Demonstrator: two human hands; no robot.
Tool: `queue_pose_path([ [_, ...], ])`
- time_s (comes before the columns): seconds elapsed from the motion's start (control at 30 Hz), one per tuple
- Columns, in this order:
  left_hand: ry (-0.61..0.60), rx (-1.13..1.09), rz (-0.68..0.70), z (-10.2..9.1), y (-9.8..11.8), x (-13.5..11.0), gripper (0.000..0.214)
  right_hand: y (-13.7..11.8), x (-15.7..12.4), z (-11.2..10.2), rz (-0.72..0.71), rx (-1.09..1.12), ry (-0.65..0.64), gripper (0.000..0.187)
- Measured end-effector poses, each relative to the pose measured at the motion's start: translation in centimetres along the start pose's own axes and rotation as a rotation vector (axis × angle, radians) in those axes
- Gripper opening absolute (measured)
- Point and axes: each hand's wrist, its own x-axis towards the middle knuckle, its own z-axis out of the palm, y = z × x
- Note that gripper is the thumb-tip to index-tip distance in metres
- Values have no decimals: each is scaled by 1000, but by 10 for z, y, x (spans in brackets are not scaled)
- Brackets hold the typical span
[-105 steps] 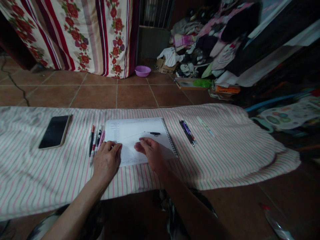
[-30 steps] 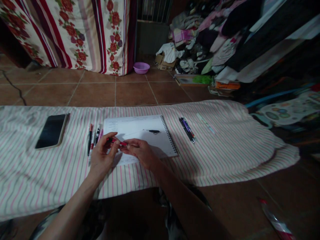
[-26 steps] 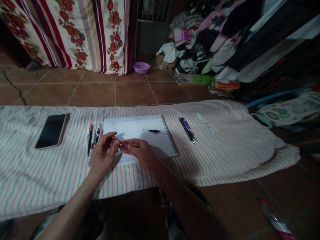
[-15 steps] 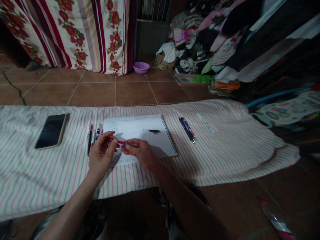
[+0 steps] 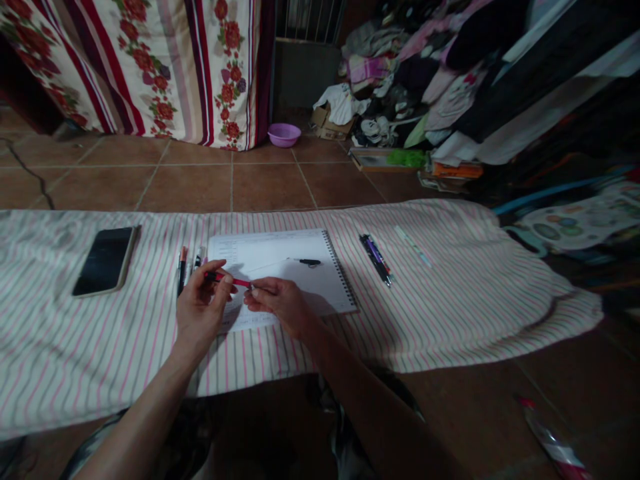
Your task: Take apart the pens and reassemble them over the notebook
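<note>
Between my two hands lies a red pen (image 5: 239, 283) with a dark end, held level above an open spiral notebook (image 5: 260, 248). My left hand (image 5: 203, 303) pinches the dark-ended part between thumb and fingers. At the other end, the fingertips of my right hand (image 5: 280, 303) are closed on the pen's tip; the fingers partly cover it. A black pen part (image 5: 309, 262), perhaps a cap or upper barrel, rests on the white page, with a thin piece at its left. Several pens and markers (image 5: 183, 263) lie left of the notebook, partly behind my left hand.
A phone (image 5: 104, 261) lies on the striped cloth (image 5: 465, 287) at the left. Right of the notebook are several dark pens (image 5: 376, 260) and a pale pen (image 5: 413, 245). Beyond are a purple basin (image 5: 284, 135) and piled clothes; a bottle (image 5: 553, 440) lies on the floor at right.
Both hands stay nearly in place, still gripping the red pen. The whole view has shifted very slightly; nothing on the cloth has visibly moved.
</note>
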Motion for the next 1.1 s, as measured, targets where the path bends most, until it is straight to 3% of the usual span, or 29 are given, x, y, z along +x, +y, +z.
queue_pose_path([
  [0.2,-62,369,256,-6,-3,-2,26,0,1,0,-41,-74,32,28],
  [0.33,-130,498,263,-8,-4,0,26,-4,2,-2,-79,-116,69,27],
  [0.53,-195,522,257,-9,-10,2,29,-3,3,-4,-132,-148,76,27],
  [0.63,-173,465,188,-8,-13,3,29,-3,3,-5,-145,-179,89,27],
  [0.87,3,50,-177,0,-9,4,35,-3,3,-7,-169,-248,88,29],
  [1.1,-18,-197,-326,3,-2,3,40,-3,6,-9,-216,-243,105,24],
])
